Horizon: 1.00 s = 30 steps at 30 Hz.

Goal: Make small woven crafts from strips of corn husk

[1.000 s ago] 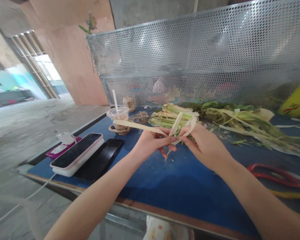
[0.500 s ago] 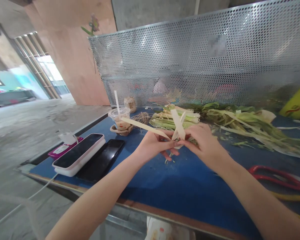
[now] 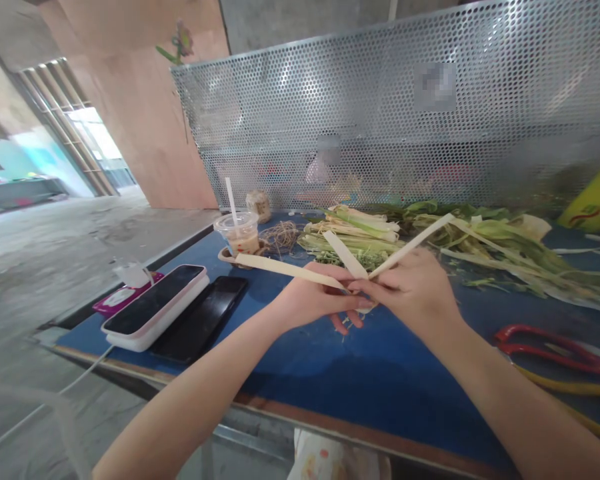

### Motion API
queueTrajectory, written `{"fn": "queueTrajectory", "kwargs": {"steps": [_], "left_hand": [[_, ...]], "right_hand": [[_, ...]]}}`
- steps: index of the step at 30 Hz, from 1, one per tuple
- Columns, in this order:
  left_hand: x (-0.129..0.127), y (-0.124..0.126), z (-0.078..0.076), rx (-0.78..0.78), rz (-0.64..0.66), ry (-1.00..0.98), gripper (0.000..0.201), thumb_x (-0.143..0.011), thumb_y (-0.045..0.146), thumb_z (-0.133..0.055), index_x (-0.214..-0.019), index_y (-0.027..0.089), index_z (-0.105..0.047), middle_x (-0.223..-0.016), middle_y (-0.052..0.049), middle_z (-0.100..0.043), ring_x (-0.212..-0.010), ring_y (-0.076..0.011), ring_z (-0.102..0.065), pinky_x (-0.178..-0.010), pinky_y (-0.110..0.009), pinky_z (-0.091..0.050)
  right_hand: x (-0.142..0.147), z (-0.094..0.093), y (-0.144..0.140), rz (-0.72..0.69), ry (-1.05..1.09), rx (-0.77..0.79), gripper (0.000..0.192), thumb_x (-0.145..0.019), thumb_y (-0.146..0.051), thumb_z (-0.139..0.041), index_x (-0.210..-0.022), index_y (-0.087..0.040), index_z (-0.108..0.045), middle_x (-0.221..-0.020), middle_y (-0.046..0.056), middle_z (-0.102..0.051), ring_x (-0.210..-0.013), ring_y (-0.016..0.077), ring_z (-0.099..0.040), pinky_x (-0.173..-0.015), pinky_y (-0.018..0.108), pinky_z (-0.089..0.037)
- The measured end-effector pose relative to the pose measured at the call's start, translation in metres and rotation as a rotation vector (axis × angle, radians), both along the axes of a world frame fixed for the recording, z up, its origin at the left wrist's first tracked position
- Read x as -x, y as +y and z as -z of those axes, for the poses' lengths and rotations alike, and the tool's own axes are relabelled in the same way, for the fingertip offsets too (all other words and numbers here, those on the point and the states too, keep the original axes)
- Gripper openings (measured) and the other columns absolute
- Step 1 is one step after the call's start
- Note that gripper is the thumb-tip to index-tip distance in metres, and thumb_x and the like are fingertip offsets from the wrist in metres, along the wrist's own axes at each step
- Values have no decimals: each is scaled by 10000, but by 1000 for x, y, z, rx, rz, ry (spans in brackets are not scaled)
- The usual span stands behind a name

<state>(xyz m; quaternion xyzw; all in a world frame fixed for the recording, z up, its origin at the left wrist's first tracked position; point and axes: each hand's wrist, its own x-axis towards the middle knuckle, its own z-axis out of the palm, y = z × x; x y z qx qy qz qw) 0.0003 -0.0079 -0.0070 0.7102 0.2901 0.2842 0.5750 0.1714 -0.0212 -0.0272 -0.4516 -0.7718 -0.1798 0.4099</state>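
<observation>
My left hand (image 3: 323,300) pinches several pale, flat strips of plant material where they cross, above the middle of the table. Close against it, my right hand (image 3: 415,283) has thumb and fingers closed on the same crossing. One strip (image 3: 285,268) sticks out left past my left hand, and a shorter strip (image 3: 343,252) points up between the hands. A third strip (image 3: 413,245) slants up to the right, bends sharply and runs on over my right hand. Fingers hide the crossing itself; small green bits show below it.
Bundled pale green stalks (image 3: 355,230) and loose long leaves (image 3: 510,247) lie behind my hands. To the left are a lidded drink cup (image 3: 243,237), a white-cased phone (image 3: 155,307) and a black phone (image 3: 205,317). A red looped handle (image 3: 593,365) is at right. Perforated metal (image 3: 370,100) closes the back.
The strip by my right hand has swung out from the upright cross to slant right. The upright strip leans further left. My right hand has turned slightly and sits a little lower.
</observation>
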Motion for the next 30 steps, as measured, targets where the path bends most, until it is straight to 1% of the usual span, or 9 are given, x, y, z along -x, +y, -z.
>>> {"fn": "queueTrajectory", "kwargs": {"steps": [5, 8, 10, 13, 16, 18, 21, 25, 30], "left_hand": [[0, 0, -2, 102, 47, -124, 393, -762, 460, -527, -762, 79, -624, -617, -69, -619, -552, -168, -640, -441, -244, -533], [-1, 1, -2, 126, 26, -138, 358, -786, 413, -520, -711, 75, -608, -635, -71, -621, -545, -165, -638, -425, -233, -526], [-1, 2, -2, 128, -3, -154, 334, -799, 377, -514, -708, 70, -612, -631, -71, -623, -536, -163, -636, -413, -227, -523], [-1, 3, -2, 119, -40, -190, 342, -812, 377, -493, -753, 69, -629, -642, -84, -641, -526, -160, -635, -411, -228, -523], [0, 5, -2, 104, -77, -197, 343, -807, 387, -495, -783, 79, -643, -689, -99, -668, -527, -152, -635, -425, -231, -527], [0, 6, -1, 105, -88, -180, 351, -803, 402, -494, -785, 88, -648, -695, -99, -675, -532, -150, -637, -431, -231, -528], [-1, 6, -1, 103, -86, -144, 346, -796, 408, -500, -789, 94, -645, -653, -80, -659, -549, -159, -644, -441, -238, -532], [-1, 3, -4, 92, -54, -98, 234, -782, 315, -543, -838, 105, -628, -694, -57, -633, -588, -173, -655, -448, -244, -538], [-1, 3, -5, 157, 12, -69, 160, -783, 231, -535, -833, 105, -621, -685, -47, -609, -577, -156, -648, -465, -223, -527]], "right_hand": [[1, -2, -4, 36, 100, -6, 527, -711, -585, -534, -348, -203, -540, -401, -3, -518, -455, 111, -477, -577, 302, -356], [2, -6, -7, 47, 141, 17, 506, -687, -589, -555, -369, -195, -537, -428, 7, -535, -470, 123, -489, -616, 325, -374], [2, -10, -10, -22, 209, 119, 468, -740, -548, -517, -441, -192, -572, -487, 17, -584, -505, 138, -525, -606, 317, -394], [1, -17, -12, -190, 338, 364, 338, -810, -440, -472, -652, -195, -644, -632, 19, -657, -595, 151, -589, -546, 265, -429], [0, -22, -13, -355, 386, 557, 179, -800, -321, -521, -818, -200, -652, -709, 8, -676, -660, 153, -616, -573, 244, -467], [0, -23, -13, -405, 389, 615, 149, -780, -294, -550, -829, -194, -650, -702, 7, -671, -646, 148, -615, -582, 243, -479], [0, -22, -11, -354, 380, 603, 145, -733, -320, -602, -766, -186, -645, -650, 1, -651, -585, 134, -591, -550, 234, -476], [-5, -20, -8, -264, 315, 453, 53, -708, -249, -609, -702, -196, -614, -638, -10, -631, -592, 132, -584, -555, 228, -475], [-9, -21, -6, -253, 256, 409, 25, -710, -231, -605, -701, -208, -599, -666, -8, -631, -635, 150, -594, -581, 243, -486]]}}
